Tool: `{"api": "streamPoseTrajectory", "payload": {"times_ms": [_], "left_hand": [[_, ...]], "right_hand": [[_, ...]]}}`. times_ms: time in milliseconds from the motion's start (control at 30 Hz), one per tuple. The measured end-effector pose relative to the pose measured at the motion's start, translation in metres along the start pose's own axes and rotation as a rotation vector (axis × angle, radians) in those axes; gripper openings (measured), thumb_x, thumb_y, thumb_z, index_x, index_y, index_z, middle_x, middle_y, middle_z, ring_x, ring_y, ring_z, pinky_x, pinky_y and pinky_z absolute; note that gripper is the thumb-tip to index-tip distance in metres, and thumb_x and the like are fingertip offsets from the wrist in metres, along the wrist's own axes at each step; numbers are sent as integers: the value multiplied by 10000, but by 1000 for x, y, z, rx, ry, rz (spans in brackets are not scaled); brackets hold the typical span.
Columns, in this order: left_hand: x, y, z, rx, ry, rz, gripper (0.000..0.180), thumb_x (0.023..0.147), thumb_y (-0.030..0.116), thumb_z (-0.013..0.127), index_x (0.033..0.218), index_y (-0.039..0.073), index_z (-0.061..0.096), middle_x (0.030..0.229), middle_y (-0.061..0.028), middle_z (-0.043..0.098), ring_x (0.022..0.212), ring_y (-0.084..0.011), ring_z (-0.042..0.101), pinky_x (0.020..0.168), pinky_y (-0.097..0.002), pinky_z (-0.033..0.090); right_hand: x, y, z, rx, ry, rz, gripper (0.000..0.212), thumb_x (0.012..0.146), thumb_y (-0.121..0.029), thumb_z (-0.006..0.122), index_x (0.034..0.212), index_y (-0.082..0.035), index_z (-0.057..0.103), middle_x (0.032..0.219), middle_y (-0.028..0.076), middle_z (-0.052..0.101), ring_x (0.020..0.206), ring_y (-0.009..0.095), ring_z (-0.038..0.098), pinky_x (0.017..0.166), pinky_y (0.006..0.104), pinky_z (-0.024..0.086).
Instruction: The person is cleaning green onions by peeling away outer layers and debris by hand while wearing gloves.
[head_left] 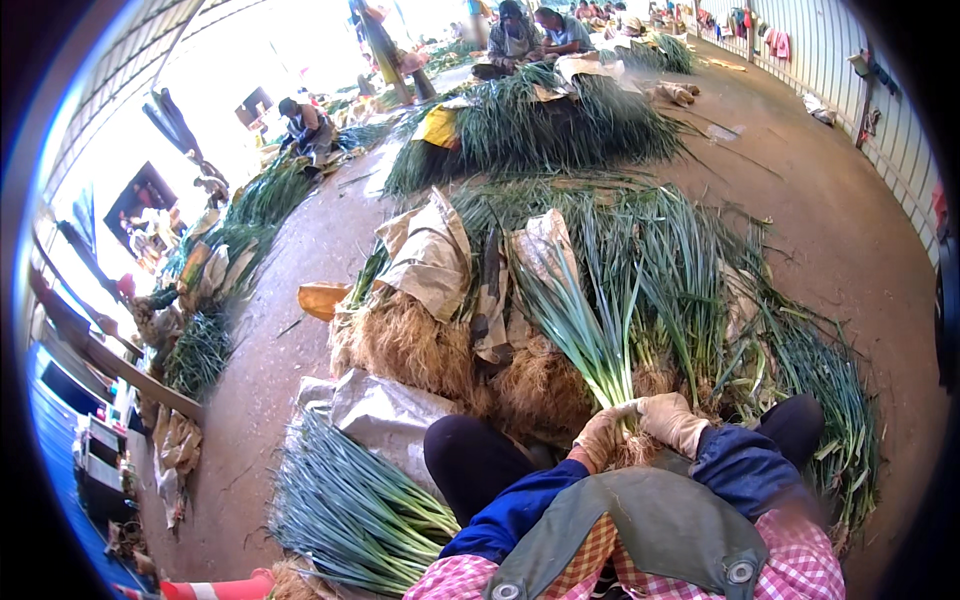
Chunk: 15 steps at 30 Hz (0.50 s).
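Note:
In front of my lap, a bunch of long green onions [604,366] points away from me, leaves fanned out toward the far left. My left hand [600,438], in a beige work glove, is closed round its pale stalks just above the roots. On the other side my right hand [673,423], gloved alike, is closed against the same stalks, its fingers partly hidden. The bunch's tan roots [634,452] hang below the hands. Just beyond lies a heap of loose green onions [665,265], roots toward me.
Rooty bundles [405,345] under a beige sack [428,255] stand ahead to the left. Green onions [350,505] lie beside my left knee, next to a pale plastic sheet [385,412]. An orange-red cone [220,586] is at the lower left. Co-workers [530,38] sit behind a far heap [540,120].

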<state>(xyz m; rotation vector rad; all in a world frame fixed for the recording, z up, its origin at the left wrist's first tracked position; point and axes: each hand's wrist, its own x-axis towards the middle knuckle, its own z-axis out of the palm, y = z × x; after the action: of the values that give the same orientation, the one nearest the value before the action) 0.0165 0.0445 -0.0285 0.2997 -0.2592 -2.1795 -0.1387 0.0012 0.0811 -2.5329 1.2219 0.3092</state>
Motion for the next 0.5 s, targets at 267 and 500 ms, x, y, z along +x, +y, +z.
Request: {"api": "streamPoseTrajectory", "payload": {"times_ms": [267,500], "left_hand": [[30,-2,-6,-115,-321,-24,312,930,208,408,1199,100,523,1231,-9,543,1150,-147,474,1017,-296,360],[33,20,81,-147,96,315,328,796,90,596,1105,-1,537,942,-111,600,896,-253,565,821,-403,490]], "right_hand": [[-9,18,12,115,98,58,224,821,-135,502,989,-78,639,722,151,638,656,314,639,559,450,479],[-12,87,140,-137,-545,-77,289,876,-270,512,1038,-98,680,1044,145,663,960,302,645,776,397,503]]}}
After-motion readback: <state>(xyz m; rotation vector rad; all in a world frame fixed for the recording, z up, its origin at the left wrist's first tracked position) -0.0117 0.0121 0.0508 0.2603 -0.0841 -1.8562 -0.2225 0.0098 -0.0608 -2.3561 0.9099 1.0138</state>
